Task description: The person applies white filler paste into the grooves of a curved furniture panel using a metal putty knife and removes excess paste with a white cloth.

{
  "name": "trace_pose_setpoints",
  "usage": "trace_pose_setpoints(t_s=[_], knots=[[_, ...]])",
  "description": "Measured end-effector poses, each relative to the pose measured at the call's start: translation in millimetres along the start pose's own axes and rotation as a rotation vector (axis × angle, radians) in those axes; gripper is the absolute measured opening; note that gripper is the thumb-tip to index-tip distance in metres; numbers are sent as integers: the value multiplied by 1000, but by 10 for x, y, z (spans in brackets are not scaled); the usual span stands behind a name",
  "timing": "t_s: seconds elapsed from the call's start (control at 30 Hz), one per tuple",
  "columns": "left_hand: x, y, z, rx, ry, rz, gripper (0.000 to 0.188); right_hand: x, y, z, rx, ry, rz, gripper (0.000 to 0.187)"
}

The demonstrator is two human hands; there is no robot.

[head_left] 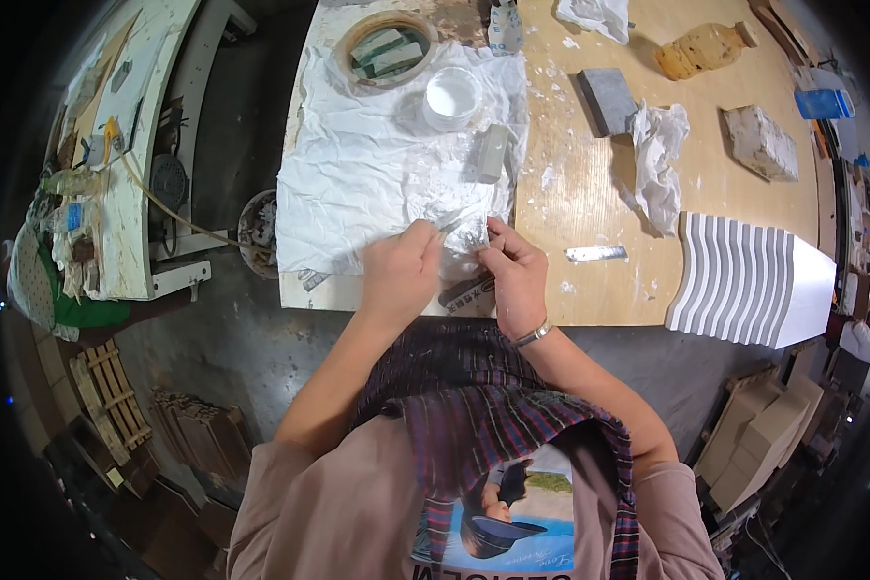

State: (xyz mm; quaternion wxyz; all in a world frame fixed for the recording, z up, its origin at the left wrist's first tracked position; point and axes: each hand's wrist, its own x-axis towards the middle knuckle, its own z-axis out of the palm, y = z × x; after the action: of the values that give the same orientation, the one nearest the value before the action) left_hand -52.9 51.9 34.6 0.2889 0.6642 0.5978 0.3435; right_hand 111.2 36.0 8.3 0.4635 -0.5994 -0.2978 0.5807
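Observation:
My left hand (pixel 397 269) is closed at the near edge of a crumpled white cloth (pixel 329 193). A slim greyish tip (pixel 451 224) shows beside its fingers; its kind is too small to tell. Close by on the right, my right hand (pixel 518 280), with a watch (pixel 534 334) at the wrist, pinches thumb and finger together. What they hold, if anything, I cannot make out. White powder or paste is smeared over the cloth just beyond both hands. Farther off on it stand a pale grey-green block (pixel 494 154) and a round tub of white material (pixel 451 100).
A round container (pixel 425 35) holding greenish blocks stands at the back. To the right lie a metal strip (pixel 596 253), a grey block (pixel 607 101), crumpled white paper (pixel 659 164), a whitish block (pixel 761 143), a yellowish bottle (pixel 704 51) and a wavy white panel (pixel 735 280).

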Motion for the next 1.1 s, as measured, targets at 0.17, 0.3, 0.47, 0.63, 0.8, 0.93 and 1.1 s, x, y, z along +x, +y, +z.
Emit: trace_pose_setpoints(t_s=[0.17,0.3,0.47,0.63,0.8,0.93,1.1], knots=[[-5,-158,38,127,21,56,10,-29,-166,30,152,50,164,10],[-49,-139,-15,75,25,0,11,-3,-195,17,235,32,131,8],[5,40,-122,27,5,-112,13,30,-229,-9,157,33,112,11],[-1,-48,-23,57,-23,6,12,13,-203,42,125,64,33,16],[0,-34,-84,57,-18,-68,12,26,-169,27,151,68,53,18],[20,-52,-8,-11,5,-24,10,45,-152,22,144,38,45,17],[-10,-82,-76,31,-39,-85,9,28,-246,-1,146,29,138,15]])
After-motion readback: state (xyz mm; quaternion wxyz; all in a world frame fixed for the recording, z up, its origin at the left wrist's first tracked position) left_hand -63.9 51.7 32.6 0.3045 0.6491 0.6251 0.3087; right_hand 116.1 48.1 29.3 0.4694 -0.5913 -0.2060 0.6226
